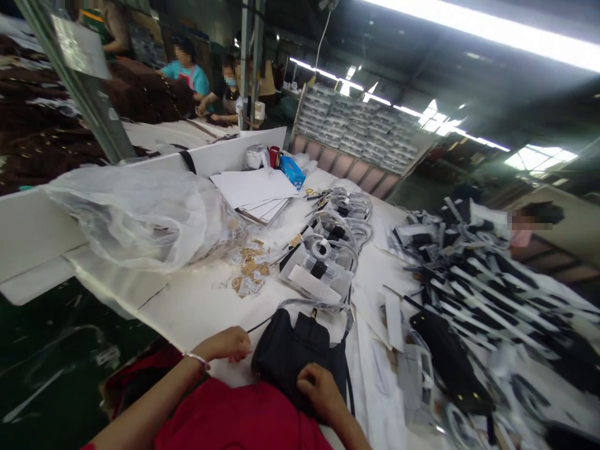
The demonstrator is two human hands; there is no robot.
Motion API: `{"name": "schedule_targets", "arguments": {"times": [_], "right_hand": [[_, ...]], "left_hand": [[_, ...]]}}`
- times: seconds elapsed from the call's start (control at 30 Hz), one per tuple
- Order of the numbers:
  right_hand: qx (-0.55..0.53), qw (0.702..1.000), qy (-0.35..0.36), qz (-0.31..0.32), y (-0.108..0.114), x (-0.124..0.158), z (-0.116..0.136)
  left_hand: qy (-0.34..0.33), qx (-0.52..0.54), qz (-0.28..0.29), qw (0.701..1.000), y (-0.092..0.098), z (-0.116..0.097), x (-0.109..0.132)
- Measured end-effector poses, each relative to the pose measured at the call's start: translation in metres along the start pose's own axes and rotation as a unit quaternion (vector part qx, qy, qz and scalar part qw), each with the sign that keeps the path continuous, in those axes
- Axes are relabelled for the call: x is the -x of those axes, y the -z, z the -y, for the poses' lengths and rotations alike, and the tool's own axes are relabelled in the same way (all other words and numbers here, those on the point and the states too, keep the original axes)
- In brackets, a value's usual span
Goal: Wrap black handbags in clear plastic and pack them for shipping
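Observation:
A black handbag (300, 337) lies on the white table against my body, its handle wrapped in clear plastic (304, 304). Just left of the bag is my left hand (229, 345), fingers curled, with a bracelet at the wrist. A thin black strap (263, 322) runs from its fingertips towards the top of the bag. My right hand (319, 387) rests over the bag's lower right front, its fingers bent inward. Whatever sits between those fingers is hidden. Beyond the bag, several more bags with plastic-wrapped handles (323, 250) stand in a row.
Brown paper tags (253, 269) lie left of the row, beside a large clear plastic bag (154, 219). White sheets (255, 187) and a blue box (291, 172) are farther back. Many black bags and wrapped parts (492, 287) cover the right side. Several people work beyond the table.

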State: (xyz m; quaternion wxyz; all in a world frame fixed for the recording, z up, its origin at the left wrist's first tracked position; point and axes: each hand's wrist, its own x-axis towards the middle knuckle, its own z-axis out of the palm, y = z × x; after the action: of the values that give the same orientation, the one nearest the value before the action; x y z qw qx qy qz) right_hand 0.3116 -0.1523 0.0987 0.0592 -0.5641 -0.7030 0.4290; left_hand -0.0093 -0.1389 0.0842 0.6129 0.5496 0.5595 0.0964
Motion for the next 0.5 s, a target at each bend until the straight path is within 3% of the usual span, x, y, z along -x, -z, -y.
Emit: {"name": "schedule_targets", "arguments": {"times": [0.1, 0.2, 0.33, 0.43, 0.5], "right_hand": [[-0.052, 0.998, -0.04, -0.015, 0.0, -0.005, -0.004], [-0.088, 0.992, -0.045, -0.074, 0.02, -0.013, -0.006], [-0.096, 0.969, -0.054, -0.223, 0.08, -0.036, -0.014], [-0.058, 0.941, -0.058, -0.327, 0.132, -0.069, -0.03], [-0.044, 0.929, -0.066, -0.362, 0.16, -0.098, -0.044]], "left_hand": [[-0.033, 0.041, -0.001, 0.999, 0.032, -0.016, -0.02], [-0.113, 0.049, -0.11, 0.986, 0.057, -0.044, -0.057], [-0.203, 0.048, -0.235, 0.949, 0.08, -0.084, -0.114], [-0.201, 0.059, -0.259, 0.943, 0.092, -0.099, -0.152], [-0.173, 0.062, -0.259, 0.948, 0.099, -0.102, -0.173]]}}
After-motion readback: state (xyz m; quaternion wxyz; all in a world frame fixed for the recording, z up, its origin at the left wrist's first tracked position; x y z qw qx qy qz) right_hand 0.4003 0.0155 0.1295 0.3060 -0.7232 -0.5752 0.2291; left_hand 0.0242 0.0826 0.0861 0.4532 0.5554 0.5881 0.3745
